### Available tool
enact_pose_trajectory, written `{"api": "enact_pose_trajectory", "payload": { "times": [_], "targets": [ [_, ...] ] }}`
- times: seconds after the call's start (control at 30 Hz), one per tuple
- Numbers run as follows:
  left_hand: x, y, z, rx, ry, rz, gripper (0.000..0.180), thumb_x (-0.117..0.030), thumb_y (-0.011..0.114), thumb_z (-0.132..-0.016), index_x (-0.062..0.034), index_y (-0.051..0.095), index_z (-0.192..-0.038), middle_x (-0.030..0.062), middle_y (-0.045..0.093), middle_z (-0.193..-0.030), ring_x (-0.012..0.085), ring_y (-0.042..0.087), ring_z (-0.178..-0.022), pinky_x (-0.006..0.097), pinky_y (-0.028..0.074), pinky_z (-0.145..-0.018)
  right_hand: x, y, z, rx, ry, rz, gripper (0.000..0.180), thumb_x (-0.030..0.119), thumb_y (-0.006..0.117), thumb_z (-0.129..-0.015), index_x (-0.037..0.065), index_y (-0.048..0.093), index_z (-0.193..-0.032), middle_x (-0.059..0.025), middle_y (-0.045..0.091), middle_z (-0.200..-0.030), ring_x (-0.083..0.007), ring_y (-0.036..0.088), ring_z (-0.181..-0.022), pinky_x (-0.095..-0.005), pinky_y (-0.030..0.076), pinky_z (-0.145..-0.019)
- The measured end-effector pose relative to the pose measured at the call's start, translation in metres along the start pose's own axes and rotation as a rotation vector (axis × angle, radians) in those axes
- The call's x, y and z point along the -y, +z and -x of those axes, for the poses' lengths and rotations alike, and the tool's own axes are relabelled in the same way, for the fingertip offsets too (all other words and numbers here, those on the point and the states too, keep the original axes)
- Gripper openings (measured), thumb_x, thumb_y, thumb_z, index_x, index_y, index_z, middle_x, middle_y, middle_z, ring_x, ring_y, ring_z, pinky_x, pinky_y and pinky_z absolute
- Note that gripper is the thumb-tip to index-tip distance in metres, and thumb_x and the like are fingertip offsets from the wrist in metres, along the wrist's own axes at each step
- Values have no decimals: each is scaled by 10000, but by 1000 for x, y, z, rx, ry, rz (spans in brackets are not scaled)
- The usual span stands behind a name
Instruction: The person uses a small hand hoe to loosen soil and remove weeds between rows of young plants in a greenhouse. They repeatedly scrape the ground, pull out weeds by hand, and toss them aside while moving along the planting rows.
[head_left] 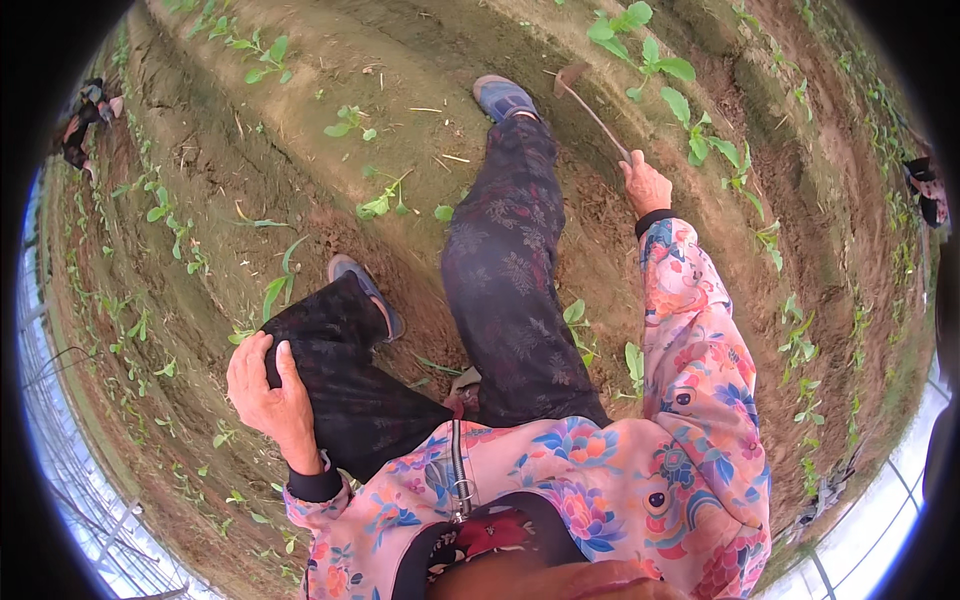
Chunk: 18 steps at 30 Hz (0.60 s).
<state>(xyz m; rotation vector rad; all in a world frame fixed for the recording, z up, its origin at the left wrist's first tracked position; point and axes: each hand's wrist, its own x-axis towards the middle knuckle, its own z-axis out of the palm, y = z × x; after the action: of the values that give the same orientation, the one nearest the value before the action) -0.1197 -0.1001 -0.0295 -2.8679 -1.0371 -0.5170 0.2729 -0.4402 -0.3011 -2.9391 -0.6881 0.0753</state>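
My right hand (646,184) is closed round the handle end of a small hand hoe (600,122). The hoe's thin shaft slants away to the left, and its rusty blade is at the soil just right of my far shoe (505,98). Leafy green seedlings (688,120) grow in a row to the right of the hoe. On my bent left knee rests my left hand (268,388), its thumb apart from the fingers and no object visible in it. Beside that knee stands a narrow-leaved green plant (276,290).
Small seedlings (380,204) dot the soil ridge (400,60) ahead, with more rows on both sides. My other shoe (368,294) is planted in a furrow. Another person (88,122) is at the far left, and a partly seen dark and pink shape (928,190) is at the right edge.
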Motion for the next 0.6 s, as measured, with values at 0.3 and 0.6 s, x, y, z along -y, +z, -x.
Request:
{"api": "enact_pose_trajectory", "payload": {
  "times": [0.3,0.6],
  "targets": [
    [-1,0,-3,8,-28,2,161,-136,643,-784,-50,625,-919,83,634,-958,268,575,-943,372,432,-845,-103,7,90,157,58,39,247,365,452,-906,124,425,-955,-149,623,-759,-358,608,-703,-461,465,-555],
    [-8,4,-6,49,19,-72,171,-144,635,-795,-54,618,-939,83,623,-986,263,567,-954,369,425,-852,-107,1,63,114,68,127,285,402,486,-878,126,428,-924,-130,617,-739,-355,611,-679,-464,465,-551]
  ]
}}
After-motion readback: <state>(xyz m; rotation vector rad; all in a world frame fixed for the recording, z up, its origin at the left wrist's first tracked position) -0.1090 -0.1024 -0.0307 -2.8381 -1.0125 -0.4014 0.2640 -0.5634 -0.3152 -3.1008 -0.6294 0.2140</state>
